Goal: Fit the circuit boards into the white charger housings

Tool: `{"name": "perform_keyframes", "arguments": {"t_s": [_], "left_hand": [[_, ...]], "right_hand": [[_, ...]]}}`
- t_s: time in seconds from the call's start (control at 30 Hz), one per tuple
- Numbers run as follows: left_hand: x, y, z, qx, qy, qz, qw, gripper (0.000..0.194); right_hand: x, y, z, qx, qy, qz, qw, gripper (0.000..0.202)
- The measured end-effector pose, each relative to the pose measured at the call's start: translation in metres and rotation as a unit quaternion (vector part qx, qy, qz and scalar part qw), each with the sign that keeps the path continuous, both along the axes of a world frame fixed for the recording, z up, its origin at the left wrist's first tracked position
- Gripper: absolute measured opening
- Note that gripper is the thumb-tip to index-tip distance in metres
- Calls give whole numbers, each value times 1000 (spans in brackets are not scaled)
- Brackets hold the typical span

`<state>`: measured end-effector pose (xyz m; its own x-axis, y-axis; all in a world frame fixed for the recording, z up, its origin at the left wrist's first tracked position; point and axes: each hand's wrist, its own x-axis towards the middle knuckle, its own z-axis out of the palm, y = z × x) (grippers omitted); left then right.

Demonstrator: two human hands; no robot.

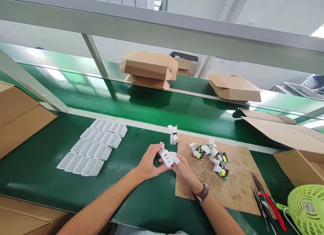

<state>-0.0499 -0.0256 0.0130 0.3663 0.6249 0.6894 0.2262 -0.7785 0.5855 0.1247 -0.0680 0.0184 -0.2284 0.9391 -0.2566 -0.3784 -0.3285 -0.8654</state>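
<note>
My left hand (148,161) grips a white multi-port USB charger (166,158) between thumb and fingers. One red port and two dark slots show on its face. My right hand (184,169) closes on the charger's right side, with white coverings on some fingers and a brown watch on the wrist. Just behind stands a small open white casing (173,137) with parts inside. Several circuit boards (222,172) with white plastic pieces attached lie to the right on a brown cardboard sheet (194,186). Rows of empty white casings (92,149) lie to the left.
Pliers with red and black handles (268,201) and tweezers (260,206) lie at right, beside a green fan (307,208). Cardboard boxes (301,165) flank the green bench (141,208). Beyond a pale ledge runs a green belt (106,103), with folded cartons (149,66) behind it.
</note>
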Motion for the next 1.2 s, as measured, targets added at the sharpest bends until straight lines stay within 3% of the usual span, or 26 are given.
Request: {"name": "perform_keyframes", "arguments": {"t_s": [0.3,0.43,0.5,0.53,0.6,0.67,0.77,0.9,1.07,1.13,1.2], "left_hand": [[-2,2,-1,-10,18,1,1000,79],[-4,3,-4,-40,38,-6,998,97],[-5,2,-6,-62,47,-4,997,112],[-5,2,-7,-76,51,-3,996,117],[-5,1,-11,-116,61,-5,991,123],[-4,0,-15,-166,69,-11,984,130],[-4,1,-18,-229,54,-31,971,141],[-5,2,-18,-255,6,-60,965,142],[-3,3,-17,-288,-7,-77,954,143],[-3,3,-18,-283,-5,-74,956,143],[-3,4,-20,-257,2,-60,965,147]], "right_hand": [[0,1,0,10,-8,5,1000,54],[3,0,-4,78,-102,-58,990,48],[7,-1,-9,184,-221,-126,949,34],[9,-1,-12,249,-289,-149,912,27],[14,-2,-17,369,-406,-151,823,25],[18,-2,-21,446,-469,-122,752,33],[20,-3,-20,485,-494,-120,712,40],[17,-4,-18,489,-498,-139,703,37],[16,-4,-25,489,-509,-118,699,36],[15,-3,-27,477,-491,-119,719,34],[14,-2,-25,430,-453,-123,771,31]]}}
